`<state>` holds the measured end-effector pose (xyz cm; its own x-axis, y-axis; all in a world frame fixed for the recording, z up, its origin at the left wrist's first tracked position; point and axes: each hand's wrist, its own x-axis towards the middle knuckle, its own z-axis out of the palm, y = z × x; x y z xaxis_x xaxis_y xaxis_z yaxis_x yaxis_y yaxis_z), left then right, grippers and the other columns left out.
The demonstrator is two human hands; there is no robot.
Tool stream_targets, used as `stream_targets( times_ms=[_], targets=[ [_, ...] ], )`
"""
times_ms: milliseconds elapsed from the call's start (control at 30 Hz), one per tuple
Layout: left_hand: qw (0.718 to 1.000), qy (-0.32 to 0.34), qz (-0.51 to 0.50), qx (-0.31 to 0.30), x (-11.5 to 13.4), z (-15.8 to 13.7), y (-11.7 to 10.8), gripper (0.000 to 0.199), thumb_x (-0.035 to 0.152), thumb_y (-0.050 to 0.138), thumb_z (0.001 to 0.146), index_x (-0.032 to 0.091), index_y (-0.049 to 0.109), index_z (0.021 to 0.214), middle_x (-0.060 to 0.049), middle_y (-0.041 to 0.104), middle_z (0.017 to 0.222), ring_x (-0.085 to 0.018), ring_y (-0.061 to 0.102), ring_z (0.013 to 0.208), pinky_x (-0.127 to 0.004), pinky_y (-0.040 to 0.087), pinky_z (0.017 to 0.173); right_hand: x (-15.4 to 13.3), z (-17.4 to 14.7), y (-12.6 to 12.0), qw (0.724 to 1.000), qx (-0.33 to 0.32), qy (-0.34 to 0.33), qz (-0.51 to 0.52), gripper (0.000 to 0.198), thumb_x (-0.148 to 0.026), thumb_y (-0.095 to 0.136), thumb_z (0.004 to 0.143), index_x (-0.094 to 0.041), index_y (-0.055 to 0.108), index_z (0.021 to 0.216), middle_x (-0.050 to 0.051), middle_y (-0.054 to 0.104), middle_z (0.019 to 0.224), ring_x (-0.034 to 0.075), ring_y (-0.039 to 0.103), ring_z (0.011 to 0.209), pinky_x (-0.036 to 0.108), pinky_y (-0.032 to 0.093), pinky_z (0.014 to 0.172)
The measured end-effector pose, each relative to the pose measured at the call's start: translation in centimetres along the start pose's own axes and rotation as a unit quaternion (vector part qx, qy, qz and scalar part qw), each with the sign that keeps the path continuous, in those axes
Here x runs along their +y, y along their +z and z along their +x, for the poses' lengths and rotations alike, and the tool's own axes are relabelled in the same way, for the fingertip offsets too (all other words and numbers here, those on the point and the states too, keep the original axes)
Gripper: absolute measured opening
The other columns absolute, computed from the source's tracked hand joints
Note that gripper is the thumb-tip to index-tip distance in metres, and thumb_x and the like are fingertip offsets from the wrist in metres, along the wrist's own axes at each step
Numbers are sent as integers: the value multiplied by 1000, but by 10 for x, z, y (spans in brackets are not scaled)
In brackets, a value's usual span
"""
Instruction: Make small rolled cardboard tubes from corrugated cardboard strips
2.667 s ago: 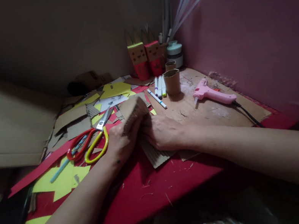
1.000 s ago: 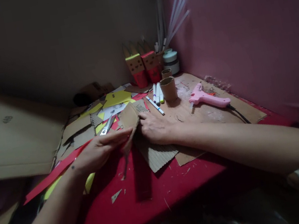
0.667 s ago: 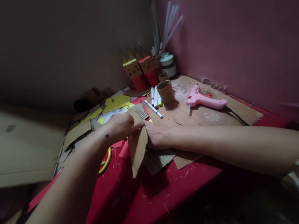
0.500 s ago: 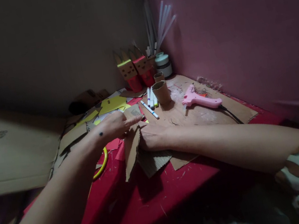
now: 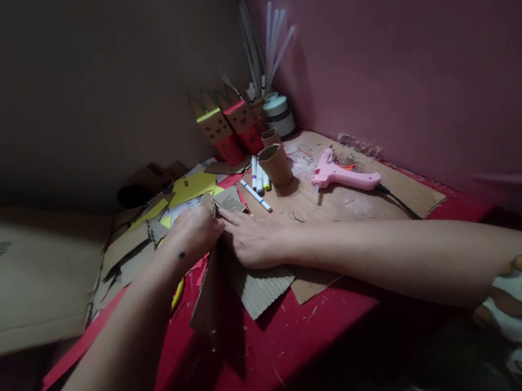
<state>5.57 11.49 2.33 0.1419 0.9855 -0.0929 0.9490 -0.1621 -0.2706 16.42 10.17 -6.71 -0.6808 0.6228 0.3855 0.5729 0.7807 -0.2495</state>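
My left hand (image 5: 198, 225) is closed on the upper edge of a brown cardboard piece (image 5: 204, 296), which stands tilted up from the table. Beside it, my right hand (image 5: 254, 238) holds a corrugated cardboard piece (image 5: 263, 289) down, its index finger stretched toward the left hand and its other fingers bent and partly hidden. Whether the two cardboard pieces are joined cannot be seen behind the hands. Just beyond the fingers lies a printed cardboard scrap (image 5: 230, 201). Partly covered by my left arm is a yellow curved handle (image 5: 177, 294).
A pink glue gun (image 5: 344, 173) with a black cord lies at the right. Markers (image 5: 255, 195) and cardboard tubes (image 5: 276, 167) are behind my hands. Two box-faced figures (image 5: 215, 129) and a lidded jar (image 5: 278, 115) stand at the back. Yellow paper (image 5: 192, 187) lies at the left.
The raised cardboard has swung left and lower, uncovering more of my right hand. My left index finger, stretched out before, is now folded in. The view has shifted slightly.
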Motion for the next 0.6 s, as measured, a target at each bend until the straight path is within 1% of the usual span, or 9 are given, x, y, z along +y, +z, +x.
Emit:
stream_targets(
  times_ms=[33, 67, 100, 233, 300, 400, 433, 500, 600],
  targets=[
    [1000, -9, -5, 6, -3, -4, 0, 26, 24, 44, 69, 15, 67, 61, -12, 64, 61, -23, 59, 60, -28, 34, 52, 0, 0, 1, 1000, -18, 0, -23, 43, -10, 35, 85, 2, 50, 123, 23, 43, 139, 34, 27, 136, 48, 26, 109],
    [1000, -15, -12, 12, -4, -8, 0, 26, 24, 43, 69, 15, 66, 58, -10, 62, 57, -21, 56, 57, -27, 33, 51, 1, 1, 1, 998, -33, 2, -47, 47, -12, 34, 86, 4, 46, 128, 25, 38, 143, 35, 23, 138, 49, 22, 111],
    [999, -20, -19, 17, -6, -11, -1, 26, 24, 43, 68, 16, 64, 56, -8, 59, 54, -20, 53, 54, -27, 32, 50, 1, 1, 2, 997, -45, 2, -67, 50, -13, 33, 87, 6, 43, 131, 26, 34, 144, 36, 22, 138, 49, 20, 112],
    [997, -34, -58, 31, -9, -19, -2, 24, 24, 41, 68, 18, 56, 51, -2, 46, 46, -15, 44, 48, -25, 28, 47, 1, 2, 0, 994, -53, -7, -91, 52, -18, 37, 85, 2, 46, 132, 26, 35, 144, 38, 32, 134, 48, 25, 109],
    [994, -44, -92, 34, -11, -21, -1, 22, 25, 41, 67, 18, 52, 48, -1, 41, 43, -14, 41, 46, -25, 27, 46, 2, 2, -2, 993, -52, -13, -101, 53, -19, 38, 84, 0, 46, 133, 23, 35, 145, 38, 32, 134, 48, 27, 108],
    [985, -63, -154, 49, -16, -24, 1, 22, 26, 42, 64, 19, 45, 44, 0, 36, 41, -14, 38, 46, -25, 25, 46, 4, 2, -4, 989, -53, -45, -132, 55, -21, 37, 84, -2, 44, 135, 19, 34, 148, 36, 28, 136, 51, 22, 109],
    [982, -67, -168, 55, -19, -25, 3, 22, 26, 42, 63, 19, 43, 43, 0, 36, 41, -14, 38, 46, -25, 25, 46, 5, 2, -4, 987, -53, -59, -142, 55, -21, 36, 85, -2, 43, 136, 18, 35, 147, 34, 28, 136, 51, 20, 110],
    [980, -70, -177, 60, -24, -28, 5, 21, 26, 42, 63, 20, 41, 42, 0, 37, 42, -14, 39, 47, -25, 25, 47, 6, 1, -4, 983, -49, -84, -153, 54, -22, 35, 86, -2, 41, 136, 19, 39, 145, 32, 34, 133, 51, 19, 110],
    [974, -82, -200, 65, -31, -32, 9, 19, 26, 41, 62, 20, 41, 44, 0, 39, 44, -14, 40, 47, -25, 25, 46, 6, 1, -6, 983, -39, -97, -151, 51, -22, 37, 86, -4, 44, 133, 19, 49, 136, 30, 46, 122, 46, 27, 107]
  ],
)
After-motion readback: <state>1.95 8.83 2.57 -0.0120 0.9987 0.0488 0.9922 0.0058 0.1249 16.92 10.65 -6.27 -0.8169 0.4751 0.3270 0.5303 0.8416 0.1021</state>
